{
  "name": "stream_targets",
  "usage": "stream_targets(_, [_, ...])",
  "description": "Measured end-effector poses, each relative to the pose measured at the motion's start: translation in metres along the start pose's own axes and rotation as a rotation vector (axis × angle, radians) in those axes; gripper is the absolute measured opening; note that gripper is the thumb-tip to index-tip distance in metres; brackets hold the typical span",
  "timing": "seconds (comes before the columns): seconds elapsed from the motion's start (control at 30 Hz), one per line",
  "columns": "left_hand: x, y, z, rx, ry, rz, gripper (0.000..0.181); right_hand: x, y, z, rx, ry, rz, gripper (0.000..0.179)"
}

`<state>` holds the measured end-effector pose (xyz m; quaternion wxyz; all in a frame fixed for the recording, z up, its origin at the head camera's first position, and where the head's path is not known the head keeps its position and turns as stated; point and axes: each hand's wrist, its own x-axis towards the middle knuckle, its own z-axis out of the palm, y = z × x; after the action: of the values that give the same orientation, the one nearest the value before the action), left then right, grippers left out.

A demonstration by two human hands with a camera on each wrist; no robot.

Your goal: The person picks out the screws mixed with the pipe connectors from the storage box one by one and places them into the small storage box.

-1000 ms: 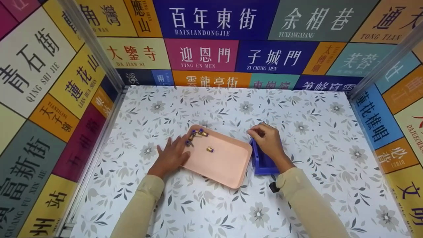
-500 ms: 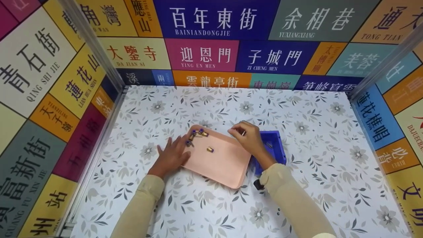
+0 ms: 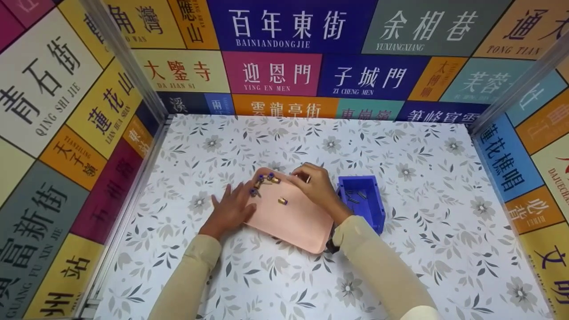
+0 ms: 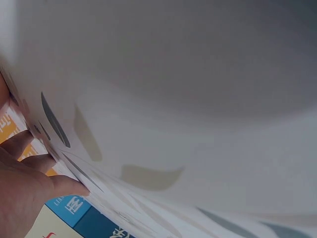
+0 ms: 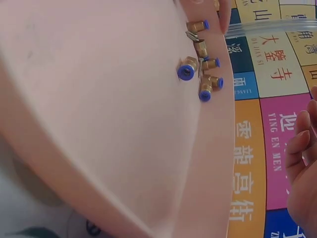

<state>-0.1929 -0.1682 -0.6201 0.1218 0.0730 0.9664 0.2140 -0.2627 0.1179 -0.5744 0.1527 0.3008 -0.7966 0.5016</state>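
A pink tray (image 3: 284, 224) lies tilted across the middle of the table. My left hand (image 3: 231, 210) rests at its left edge, fingers spread and straight, with the thumb over the rim. Several brass push-in fittings with blue collars (image 5: 187, 69) lie in the tray's far left corner, with metal screws (image 5: 191, 35) among them. One brass fitting (image 3: 282, 201) sits apart, nearer the middle. Over the far side of the tray hovers my right hand (image 3: 314, 184), its fingers loosely curled. In the right wrist view nothing shows between them.
A blue bin (image 3: 379, 209) stands just right of the tray, with a few small dark metal pieces (image 3: 353, 201) inside. Panels with large lettering (image 3: 275, 73) wall in the table at the back and both sides. A flower-patterned cover (image 3: 222, 155) lies over the tabletop.
My right hand has moved left from above the blue bin to over the tray, uncovering the bin's inside. The left hand, the tray and the fittings have stayed put.
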Motion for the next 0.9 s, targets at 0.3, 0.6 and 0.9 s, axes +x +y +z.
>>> stream_targets(0.3, [0.003, 0.002, -0.001, -0.008, -0.019, -0.033, 0.069, 0.004, 0.008, 0.024, 0.007, -0.072, 0.024, 0.014])
stream_targets(0.6, [0.003, 0.003, -0.001, -0.010, -0.008, -0.031, 0.069, 0.012, 0.011, 0.046, -0.047, -0.160, 0.087, 0.017])
stream_targets(0.9, [0.000, 0.002, -0.001, -0.009, 0.013, 0.000, 0.069, 0.017, 0.016, 0.064, -0.141, -0.258, 0.157, 0.024])
